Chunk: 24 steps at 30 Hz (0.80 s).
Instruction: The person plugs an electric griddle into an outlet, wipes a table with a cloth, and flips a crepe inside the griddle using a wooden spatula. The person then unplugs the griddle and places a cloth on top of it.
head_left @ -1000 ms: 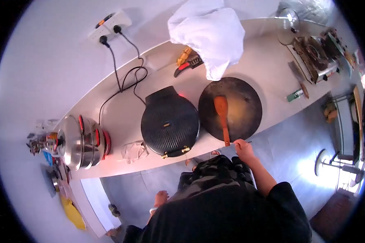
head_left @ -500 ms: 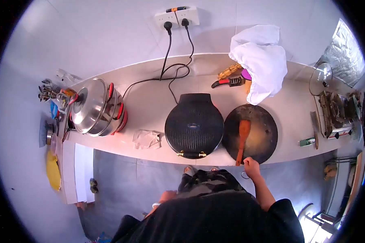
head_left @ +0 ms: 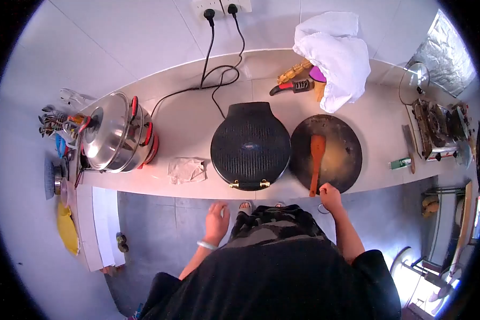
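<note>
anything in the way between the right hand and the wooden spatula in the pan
Nothing visible stands between them: the right hand is at the near rim of the pan, just right of the wooden spatula's handle end.

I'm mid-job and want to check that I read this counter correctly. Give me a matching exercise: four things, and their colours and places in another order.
Things
1. Spatula
2. Cloth
3. Griddle
4. Steel pot

Colours and places
A. Black and closed, just left of the pan
B. Silver, toward the left end of the counter
C. Reddish-brown, lying partly in the pan
D. White, bunched up behind the pan

Right pairs: 1-C, 2-D, 3-A, 4-B
</note>
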Available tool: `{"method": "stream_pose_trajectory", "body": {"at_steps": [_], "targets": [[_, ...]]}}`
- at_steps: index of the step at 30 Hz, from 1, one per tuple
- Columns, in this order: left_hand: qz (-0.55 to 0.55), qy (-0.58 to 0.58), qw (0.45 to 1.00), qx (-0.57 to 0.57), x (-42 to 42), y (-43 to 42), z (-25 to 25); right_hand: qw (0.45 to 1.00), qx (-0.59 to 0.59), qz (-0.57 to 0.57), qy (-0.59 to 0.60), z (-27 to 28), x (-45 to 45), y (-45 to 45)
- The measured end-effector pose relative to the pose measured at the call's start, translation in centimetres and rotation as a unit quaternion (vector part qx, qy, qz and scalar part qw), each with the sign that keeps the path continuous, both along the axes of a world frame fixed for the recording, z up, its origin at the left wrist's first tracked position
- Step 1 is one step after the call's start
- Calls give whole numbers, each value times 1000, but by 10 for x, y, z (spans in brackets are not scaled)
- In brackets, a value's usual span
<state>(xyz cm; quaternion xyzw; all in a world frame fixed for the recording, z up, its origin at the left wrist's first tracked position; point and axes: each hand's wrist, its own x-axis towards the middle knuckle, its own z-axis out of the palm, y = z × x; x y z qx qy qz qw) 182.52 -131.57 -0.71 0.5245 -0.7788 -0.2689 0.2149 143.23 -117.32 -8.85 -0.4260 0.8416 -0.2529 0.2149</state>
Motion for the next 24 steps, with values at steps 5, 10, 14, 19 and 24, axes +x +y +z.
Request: {"method": "stream_pose_trajectory", "body": {"at_steps": [5, 10, 14, 19, 24], "targets": [[-119, 21, 985, -123, -49, -49, 59, 997, 34, -73, 1, 26, 16, -14], [-270, -39, 953, -129, -62, -79, 55, 991, 83, -103, 2, 43, 36, -32], [-346, -108, 923, -131, -66, -90, 48, 988, 99, -115, 30, 37, 44, -37], [-385, -155, 900, -136, -71, -98, 47, 979, 160, -122, -2, 42, 43, -43], [-409, -185, 881, -151, -77, -100, 45, 975, 182, -123, 25, 46, 44, -48]]}}
